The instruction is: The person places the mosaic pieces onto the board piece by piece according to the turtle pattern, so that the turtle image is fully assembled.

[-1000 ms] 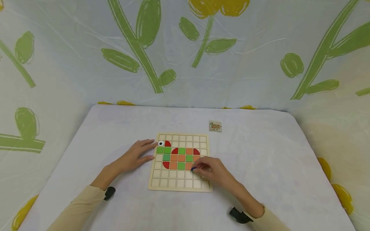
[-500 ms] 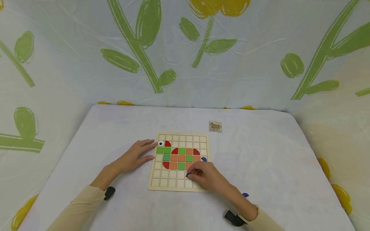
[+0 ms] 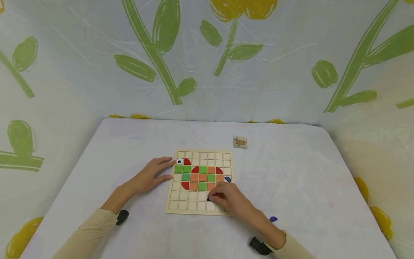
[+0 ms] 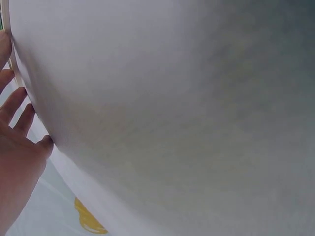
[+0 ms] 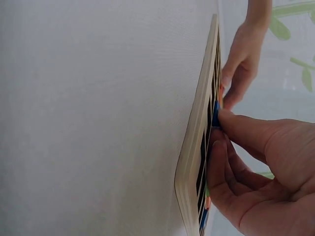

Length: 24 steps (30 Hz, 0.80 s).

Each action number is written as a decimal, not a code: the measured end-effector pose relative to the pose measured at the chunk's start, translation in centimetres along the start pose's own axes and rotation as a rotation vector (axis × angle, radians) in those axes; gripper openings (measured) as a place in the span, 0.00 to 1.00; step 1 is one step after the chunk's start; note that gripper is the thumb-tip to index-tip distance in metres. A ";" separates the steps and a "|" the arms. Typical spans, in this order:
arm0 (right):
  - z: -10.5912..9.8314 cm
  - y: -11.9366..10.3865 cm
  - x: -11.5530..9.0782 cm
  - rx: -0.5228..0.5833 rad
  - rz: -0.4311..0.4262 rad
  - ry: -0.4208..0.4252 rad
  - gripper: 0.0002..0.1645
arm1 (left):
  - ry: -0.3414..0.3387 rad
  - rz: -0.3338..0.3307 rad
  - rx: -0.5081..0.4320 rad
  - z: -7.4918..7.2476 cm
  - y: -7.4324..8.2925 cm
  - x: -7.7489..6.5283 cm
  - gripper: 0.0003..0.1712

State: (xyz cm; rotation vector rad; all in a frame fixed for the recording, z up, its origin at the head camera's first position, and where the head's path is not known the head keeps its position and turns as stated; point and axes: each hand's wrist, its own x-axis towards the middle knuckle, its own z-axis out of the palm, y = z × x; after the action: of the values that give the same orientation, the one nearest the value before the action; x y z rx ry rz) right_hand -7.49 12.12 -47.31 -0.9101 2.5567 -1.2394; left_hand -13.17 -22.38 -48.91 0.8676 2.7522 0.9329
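Note:
A wooden grid board lies on the white table with red, green and orange tiles and a round eye tile set in it. My right hand pinches a small blue tile between thumb and fingers, at a cell just below the coloured rows. In the right wrist view, that tile stands right at the board's face. One blue half-round tile sits on the board near its right edge. My left hand rests at the board's left edge, fingers extended, thumb apart.
Another blue half-round tile lies on the table beside my right forearm. A small card with a grid picture lies beyond the board's far right corner. Patterned cloth walls surround the table at the back and sides.
My right hand has moved slightly left and toward me with the blue tile, uncovering the blue tile at the board's right edge and the one on the table. My left hand stays put.

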 end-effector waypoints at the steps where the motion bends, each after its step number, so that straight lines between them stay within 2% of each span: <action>1: 0.0 0.0 0.0 -0.005 0.003 0.000 0.02 | 0.002 0.004 0.001 0.0 0.0 0.0 0.33; 14: -0.3 0.0 -0.2 0.007 -0.001 -0.010 0.02 | -0.007 -0.016 -0.002 0.3 -0.1 0.1 0.34; 18: -0.7 0.1 -0.7 0.010 -0.001 0.009 0.02 | -0.005 -0.008 0.001 0.3 -0.1 0.2 0.33; 24: -2.1 0.6 -2.2 -0.012 -0.047 0.071 0.04 | -0.001 -0.010 0.011 0.1 0.1 0.0 0.33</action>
State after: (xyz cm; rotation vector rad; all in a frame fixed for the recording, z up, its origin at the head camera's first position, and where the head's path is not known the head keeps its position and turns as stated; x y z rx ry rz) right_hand -6.80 15.00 -46.65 -0.9503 2.6148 -1.2927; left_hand -13.12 -22.27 -48.97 0.8545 2.7604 0.9167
